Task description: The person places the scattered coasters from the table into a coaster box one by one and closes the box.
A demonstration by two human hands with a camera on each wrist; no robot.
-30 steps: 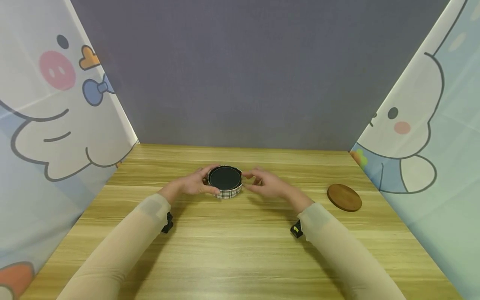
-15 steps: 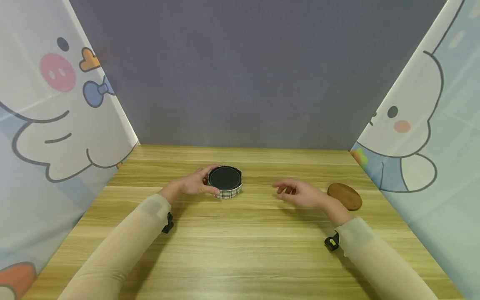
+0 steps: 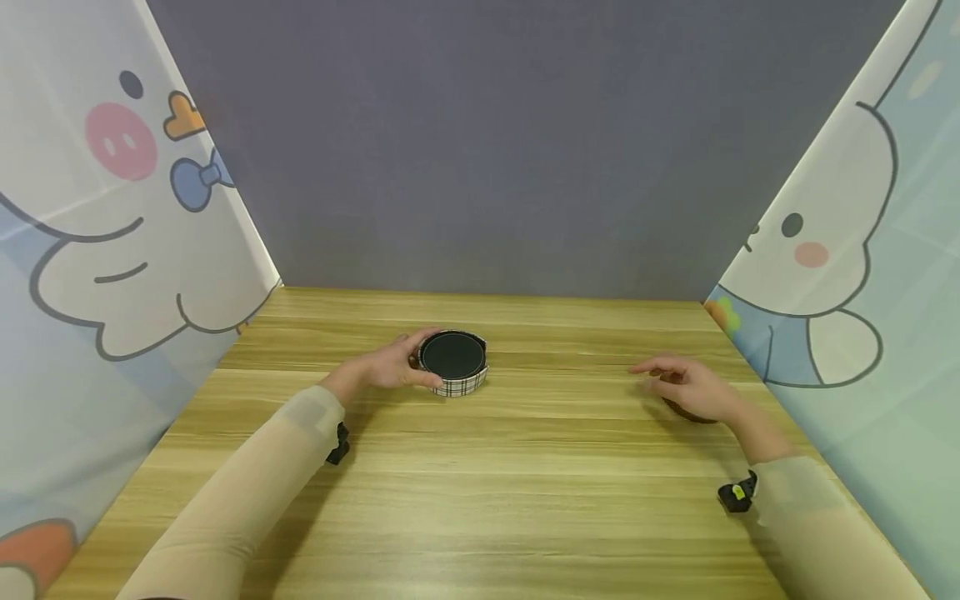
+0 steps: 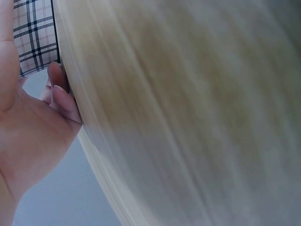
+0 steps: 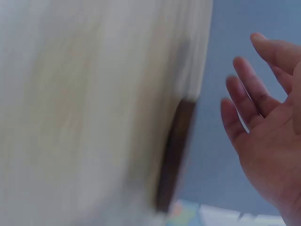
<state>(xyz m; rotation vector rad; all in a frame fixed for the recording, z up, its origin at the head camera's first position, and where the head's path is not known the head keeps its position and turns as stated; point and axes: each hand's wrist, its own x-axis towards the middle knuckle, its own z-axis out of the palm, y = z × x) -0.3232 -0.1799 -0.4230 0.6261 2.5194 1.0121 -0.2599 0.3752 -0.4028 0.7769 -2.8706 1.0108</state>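
A low round coaster holder (image 3: 465, 387) with plaid sides and a black round top stands on the wooden table. My left hand (image 3: 390, 364) grips its left side, thumb along the front and fingers behind. In the left wrist view its plaid wall (image 4: 35, 35) shows beyond the palm. Over at the right, my right hand (image 3: 693, 389) hovers with loosely bent fingers and nothing in them. Below it lies a brown wooden disc (image 3: 686, 412), mostly covered by the hand in the head view. The right wrist view shows the disc (image 5: 175, 155) edge-on, apart from the fingers.
The light wooden table (image 3: 480, 500) ends at a dark grey panel (image 3: 487, 150) at the back. Cartoon-printed cloth walls (image 3: 150, 250) stand on both sides. A small black camera is strapped on each wrist.
My right hand has left the coaster holder's right side and moved right, over the wooden disc. My left hand stays on the coaster holder.
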